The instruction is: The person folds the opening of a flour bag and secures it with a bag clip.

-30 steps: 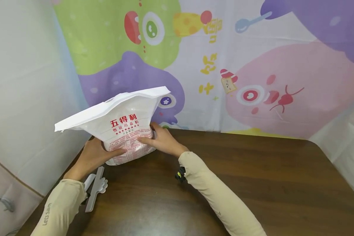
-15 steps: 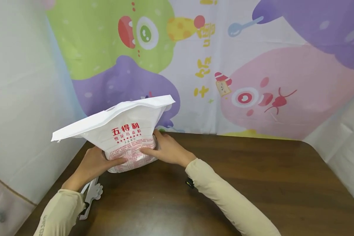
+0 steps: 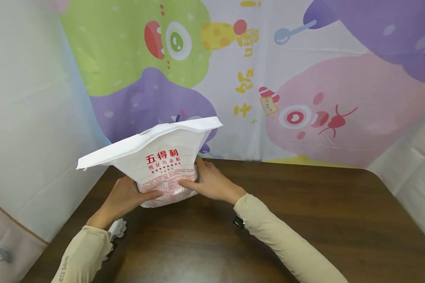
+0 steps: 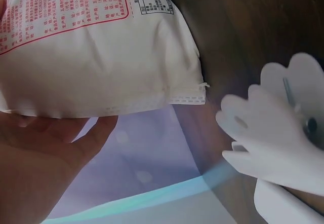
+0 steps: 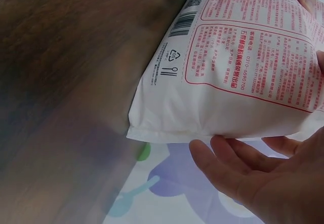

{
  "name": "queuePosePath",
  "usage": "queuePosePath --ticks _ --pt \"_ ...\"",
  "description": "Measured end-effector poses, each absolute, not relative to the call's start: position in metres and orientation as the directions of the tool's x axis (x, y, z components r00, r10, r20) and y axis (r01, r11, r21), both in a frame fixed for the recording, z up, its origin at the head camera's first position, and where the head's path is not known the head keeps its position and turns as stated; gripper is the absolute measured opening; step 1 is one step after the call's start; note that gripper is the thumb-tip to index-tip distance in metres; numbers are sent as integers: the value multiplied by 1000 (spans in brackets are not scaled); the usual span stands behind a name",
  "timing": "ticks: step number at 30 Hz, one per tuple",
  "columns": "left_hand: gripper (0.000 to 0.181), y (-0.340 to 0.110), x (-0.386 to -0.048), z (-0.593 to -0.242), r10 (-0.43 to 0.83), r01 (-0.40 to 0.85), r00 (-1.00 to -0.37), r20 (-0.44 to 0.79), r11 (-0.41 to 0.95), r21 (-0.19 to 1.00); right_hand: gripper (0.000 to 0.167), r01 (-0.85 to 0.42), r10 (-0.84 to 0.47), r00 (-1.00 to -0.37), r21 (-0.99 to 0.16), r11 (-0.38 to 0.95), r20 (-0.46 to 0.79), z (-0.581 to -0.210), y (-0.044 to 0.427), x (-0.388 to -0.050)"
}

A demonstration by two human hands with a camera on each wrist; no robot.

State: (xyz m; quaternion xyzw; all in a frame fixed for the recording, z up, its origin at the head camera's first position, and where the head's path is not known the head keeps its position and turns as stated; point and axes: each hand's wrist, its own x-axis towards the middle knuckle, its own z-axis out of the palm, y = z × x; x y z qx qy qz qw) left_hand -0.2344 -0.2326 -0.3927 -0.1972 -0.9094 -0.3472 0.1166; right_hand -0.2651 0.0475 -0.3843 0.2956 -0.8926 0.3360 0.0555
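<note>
A white flour bag (image 3: 170, 169) with red print stands between my two hands on the dark table. Its wide top edge is folded flat and spreads past the body on both sides. My left hand (image 3: 122, 198) grips the bag's left side, thumb across the printed front. On the opposite side my right hand (image 3: 214, 182) holds it the same way, with fingers hidden behind. Both wrist views show fingers against the lower part of the bag. A white clip with a scalloped handle (image 4: 273, 117) lies near my left wrist, partly covered by the sleeve in the head view.
The brown wooden table (image 3: 304, 212) extends to the right and front. Behind it hangs a cartoon-printed cloth (image 3: 241, 78), close to the bag. A pale cloth wall (image 3: 32, 110) borders the left side.
Both hands have shifted the flour bag a little to the right, still holding its sides. My left forearm now covers more of the clip. The head view also tilted slightly.
</note>
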Motion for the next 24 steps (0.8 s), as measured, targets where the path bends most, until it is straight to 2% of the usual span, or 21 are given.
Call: queuePosePath --ticks 8,17,24 --pt "64 -223 -232 -392 280 435 -898 339 674 597 85 -543 -466 -834 -590 597 295 -385 59 -258" --pt "63 -214 -228 -391 295 462 -885 360 654 599 81 -591 -492 -797 -618 518 351 -384 70 -253" --pt "64 -206 -225 -392 305 464 -885 352 640 613 78 -590 -484 -799 -623 513 358 -386 78 -246"
